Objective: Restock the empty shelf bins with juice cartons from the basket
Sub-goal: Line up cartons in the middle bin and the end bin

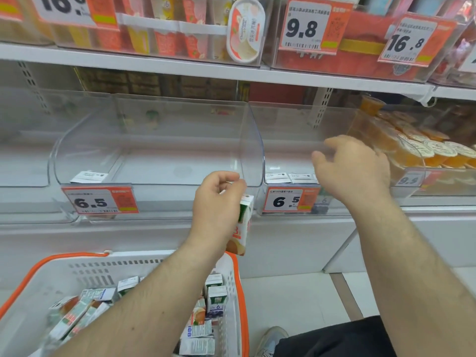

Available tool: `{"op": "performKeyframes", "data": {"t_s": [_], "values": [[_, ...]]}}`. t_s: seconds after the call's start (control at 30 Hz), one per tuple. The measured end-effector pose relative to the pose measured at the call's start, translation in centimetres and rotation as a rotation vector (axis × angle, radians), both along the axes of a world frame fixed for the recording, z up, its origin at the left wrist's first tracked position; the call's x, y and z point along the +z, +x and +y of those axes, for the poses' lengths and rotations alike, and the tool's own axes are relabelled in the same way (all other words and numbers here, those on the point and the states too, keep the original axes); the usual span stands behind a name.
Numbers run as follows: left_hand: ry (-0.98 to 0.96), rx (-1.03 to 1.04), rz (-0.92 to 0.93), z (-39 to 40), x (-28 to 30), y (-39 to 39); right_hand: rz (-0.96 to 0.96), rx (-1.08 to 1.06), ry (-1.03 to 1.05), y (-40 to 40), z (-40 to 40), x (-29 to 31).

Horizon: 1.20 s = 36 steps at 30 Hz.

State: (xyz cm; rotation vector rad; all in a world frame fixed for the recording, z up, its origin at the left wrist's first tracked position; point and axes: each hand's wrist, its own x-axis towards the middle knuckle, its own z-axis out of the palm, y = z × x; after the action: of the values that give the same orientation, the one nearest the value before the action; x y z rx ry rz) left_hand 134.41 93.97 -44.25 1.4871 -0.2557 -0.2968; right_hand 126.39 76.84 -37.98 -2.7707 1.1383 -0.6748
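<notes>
Left hand (216, 202) grips juice carton (243, 225) below empty bin (154, 140); right hand (353, 166) loose, empty. Next: lift carton over rim.

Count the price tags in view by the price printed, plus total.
6.5 tags: 2 (second)
9.8 tag: 1
16.8 tag: 1
9.9 tag: 1
Cut-off tag, top left, price not fully readable: 1
Total: 6
</notes>
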Motion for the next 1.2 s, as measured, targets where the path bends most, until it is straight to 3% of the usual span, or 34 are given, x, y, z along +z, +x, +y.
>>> {"op": "performKeyframes", "data": {"t_s": [0.03,0.1,0.17,0.27,0.4,0.5,0.7,0.77,0.93,1.07,1.2], "values": [[-0.052,-0.014,0.143,0.3,0.4,0.0,-0.174,0.092,0.019,0.0,1.5,0.2],[-0.130,-0.026,0.352,1.2,1.1,0.0,-0.387,0.337,0.281,0.3,4.7,0.1],[-0.169,-0.020,0.446,2.0,1.5,0.1,-0.278,0.511,0.568,0.9,7.5,-0.7],[-0.231,-0.017,0.506,2.8,1.3,0.5,0.034,0.592,0.672,1.9,9.3,-2.4],[-0.278,-0.076,0.461,4.3,0.8,1.2,0.012,0.653,0.752,2.7,9.8,-2.7],[-0.294,-0.089,0.343,6.0,0.1,1.7,-0.046,0.633,0.886,3.3,9.9,-2.9],[-0.040,-0.159,0.044,9.6,-2.1,2.1,-0.246,0.642,1.208,4.7,10.8,-3.4],[0.003,-0.099,-0.065,10.4,-2.4,2.5,-0.281,0.662,1.260,5.2,11.5,-3.3],[0.073,0.021,-0.266,12.4,-2.5,4.3,-0.291,0.717,1.138,6.9,13.9,-2.7],[0.042,0.063,-0.309,13.6,-2.0,5.3,-0.390,0.671,1.029,9.3,15.9,-1.9],[0.367,0.384,-0.605,15.7,-2.2,7.4,-0.514,0.562,1.024,12.2,16.3,-0.6]]}}
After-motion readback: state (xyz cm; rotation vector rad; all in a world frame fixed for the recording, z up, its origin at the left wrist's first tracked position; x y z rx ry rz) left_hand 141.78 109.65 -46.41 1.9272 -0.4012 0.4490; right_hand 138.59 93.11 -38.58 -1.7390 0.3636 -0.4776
